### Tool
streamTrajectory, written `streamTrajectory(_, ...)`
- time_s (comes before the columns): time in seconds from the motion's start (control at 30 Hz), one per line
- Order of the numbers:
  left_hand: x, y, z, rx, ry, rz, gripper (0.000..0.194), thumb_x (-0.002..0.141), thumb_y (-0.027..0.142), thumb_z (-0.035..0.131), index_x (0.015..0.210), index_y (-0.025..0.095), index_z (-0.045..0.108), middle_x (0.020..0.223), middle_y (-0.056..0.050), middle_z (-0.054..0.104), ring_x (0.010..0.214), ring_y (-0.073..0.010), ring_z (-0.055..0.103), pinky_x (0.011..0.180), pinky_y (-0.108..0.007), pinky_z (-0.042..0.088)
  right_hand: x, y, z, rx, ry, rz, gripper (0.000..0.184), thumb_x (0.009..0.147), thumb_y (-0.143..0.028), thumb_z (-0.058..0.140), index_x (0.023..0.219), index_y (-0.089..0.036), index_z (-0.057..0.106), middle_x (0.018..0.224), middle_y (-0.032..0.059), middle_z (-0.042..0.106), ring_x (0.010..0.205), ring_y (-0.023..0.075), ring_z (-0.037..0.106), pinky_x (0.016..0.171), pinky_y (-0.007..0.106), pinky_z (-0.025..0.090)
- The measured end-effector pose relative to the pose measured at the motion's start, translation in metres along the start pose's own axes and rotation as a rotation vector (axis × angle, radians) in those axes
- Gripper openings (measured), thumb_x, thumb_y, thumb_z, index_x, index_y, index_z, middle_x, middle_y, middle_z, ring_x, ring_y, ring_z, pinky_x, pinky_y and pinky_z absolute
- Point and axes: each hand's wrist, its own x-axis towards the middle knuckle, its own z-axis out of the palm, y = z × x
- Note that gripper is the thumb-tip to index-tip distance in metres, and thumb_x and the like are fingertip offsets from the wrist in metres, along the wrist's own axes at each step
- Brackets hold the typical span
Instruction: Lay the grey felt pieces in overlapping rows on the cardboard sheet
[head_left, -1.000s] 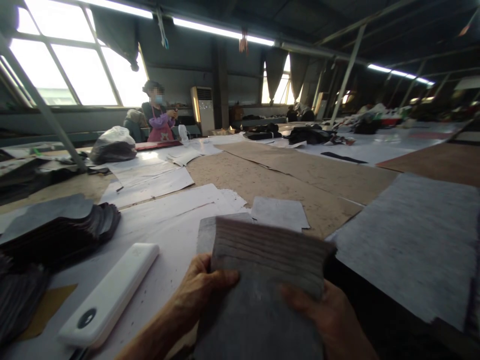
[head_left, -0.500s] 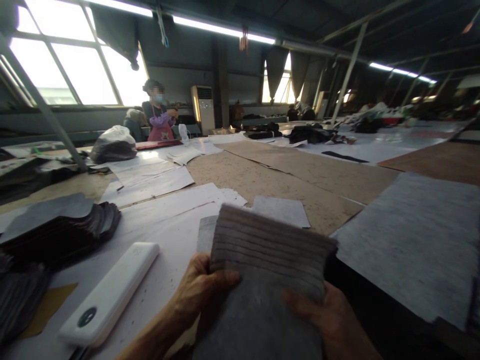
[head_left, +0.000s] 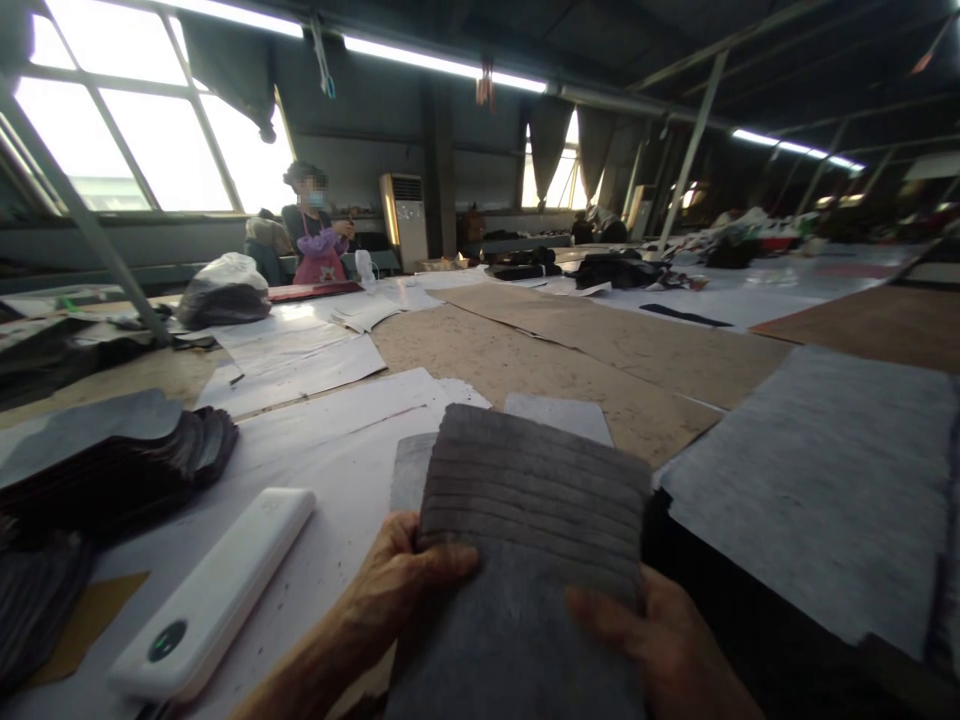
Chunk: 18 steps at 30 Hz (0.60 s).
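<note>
A stack of grey fabric pieces (head_left: 525, 590) is held up in front of me, its far edges fanned out in steps. My left hand (head_left: 416, 565) grips the stack's left side, thumb lying on top. On the right side my right hand (head_left: 660, 630) clasps it the same way, thumb pressed on the top piece. The fingers of both hands are hidden under the stack. Just beyond it, a light grey piece (head_left: 559, 415) lies on the table. A white power bank (head_left: 217, 595) with a dark round display lies left of my left hand.
Dark stacked pieces (head_left: 112, 450) sit at the left, with more layers (head_left: 37, 600) nearer me. A large grey sheet (head_left: 817, 480) covers the right side. Brown board (head_left: 480, 345) and white paper (head_left: 330, 450) overlie the table. A person (head_left: 319, 235) stands across it, near a bagged bundle (head_left: 223, 290).
The stack's right far corner has drawn inward and its stepped edges are spread a little wider. Both hands keep their hold in nearly the same place.
</note>
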Motion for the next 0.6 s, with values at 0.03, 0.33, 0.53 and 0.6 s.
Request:
streamTrajectory(0.03,-0.002,0.001,0.001,-0.023,-0.015,-0.026,0.019,0.056,0.026,0.076,0.067,0.012,0.069,0.064,-0.007,0.068,0.053,-0.0168,0.06,0.053,-0.026,0.046,-0.002,0.002,-0.001,0.033,-0.007,0.013,0.038,0.058,-0.041,0.076,0.084,-0.015,0.07,0.078,0.0085,0.067,0.073,0.0282,0.063,0.065,0.037,0.052)
streamTrajectory(0.33,0.001,0.012,-0.003,0.142,-0.086,0.063,0.026,0.06,0.027,0.072,0.085,0.019,0.073,0.085,-0.006,0.071,0.074,-0.0195,0.063,0.065,-0.025,0.048,0.001,-0.002,-0.002,0.097,0.018,0.044,0.026,0.063,-0.042,0.07,0.071,-0.018,0.071,0.077,0.007,0.066,0.074,0.0264,0.061,0.064,0.032,0.051)
streamTrajectory(0.53,-0.002,0.0,0.0,-0.026,-0.043,-0.027,0.018,0.055,0.02,0.075,0.07,0.011,0.07,0.064,-0.007,0.068,0.056,-0.0181,0.061,0.056,-0.027,0.048,-0.006,0.002,0.002,0.162,-0.051,0.086,0.035,0.059,-0.043,0.076,0.081,-0.016,0.068,0.071,0.0062,0.065,0.064,0.0228,0.06,0.062,0.034,0.05)
streamTrajectory(0.6,-0.004,0.001,0.0,-0.026,-0.078,-0.004,0.016,0.056,0.017,0.074,0.07,0.01,0.07,0.068,-0.008,0.069,0.059,-0.0179,0.062,0.059,-0.027,0.049,-0.008,0.008,0.002,0.079,0.049,0.023,0.032,0.059,-0.044,0.075,0.072,-0.016,0.068,0.067,0.0049,0.063,0.062,0.0216,0.059,0.059,0.031,0.048)
